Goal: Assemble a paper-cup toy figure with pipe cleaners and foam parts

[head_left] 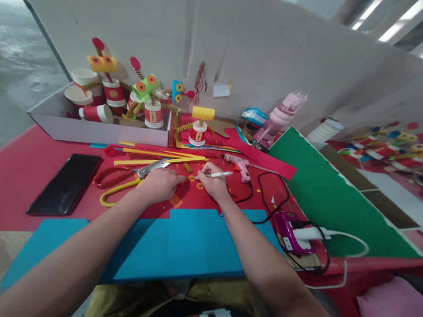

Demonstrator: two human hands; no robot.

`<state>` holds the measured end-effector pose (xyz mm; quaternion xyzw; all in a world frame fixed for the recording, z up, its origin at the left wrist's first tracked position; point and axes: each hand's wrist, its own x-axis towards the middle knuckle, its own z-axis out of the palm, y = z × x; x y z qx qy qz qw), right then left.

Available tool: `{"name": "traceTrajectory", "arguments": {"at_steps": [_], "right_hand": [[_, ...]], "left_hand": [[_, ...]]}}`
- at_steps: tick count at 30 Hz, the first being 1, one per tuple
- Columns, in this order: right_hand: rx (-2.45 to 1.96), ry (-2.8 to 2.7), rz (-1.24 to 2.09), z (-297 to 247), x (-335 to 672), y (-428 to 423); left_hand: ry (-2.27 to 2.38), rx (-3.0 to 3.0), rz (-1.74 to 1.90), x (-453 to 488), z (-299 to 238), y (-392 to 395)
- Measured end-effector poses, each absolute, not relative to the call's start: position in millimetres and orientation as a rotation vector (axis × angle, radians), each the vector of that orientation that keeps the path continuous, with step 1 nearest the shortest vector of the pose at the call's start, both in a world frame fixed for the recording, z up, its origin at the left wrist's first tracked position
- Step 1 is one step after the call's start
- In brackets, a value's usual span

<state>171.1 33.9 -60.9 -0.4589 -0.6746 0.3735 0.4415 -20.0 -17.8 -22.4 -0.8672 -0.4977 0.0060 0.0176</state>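
Note:
My right hand (212, 181) is closed round a white pen (217, 174), its tip low over small orange paper rings. One orange paper ring (191, 178) lies between my hands; another ring (199, 185) is just below the pen. My left hand (161, 185) rests on the red table, index finger stretched toward the first ring; whether it touches the ring I cannot tell. Under and beside that hand are scissors (118, 174) with one red and one yellow handle, blades partly spread. A small folded paper spring (187, 167) sits just above the rings.
Yellow paper strips (155, 160) lie behind my hands. A pink glue gun (241, 166) and its black cord are at the right, near a purple power socket (295, 232). A paper-cup figure (198, 133) stands behind; a box (107, 131) holds more. A black tablet (66, 184) lies left.

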Motion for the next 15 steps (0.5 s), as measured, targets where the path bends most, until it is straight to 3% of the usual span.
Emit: {"name": "traceTrajectory", "arguments": {"at_steps": [15], "right_hand": [[-1.146,-1.671,0.927,-58.3,169.0,32.0]], "left_hand": [[-1.541,-2.702,-0.023,-21.1,-24.9,-17.1]]}}
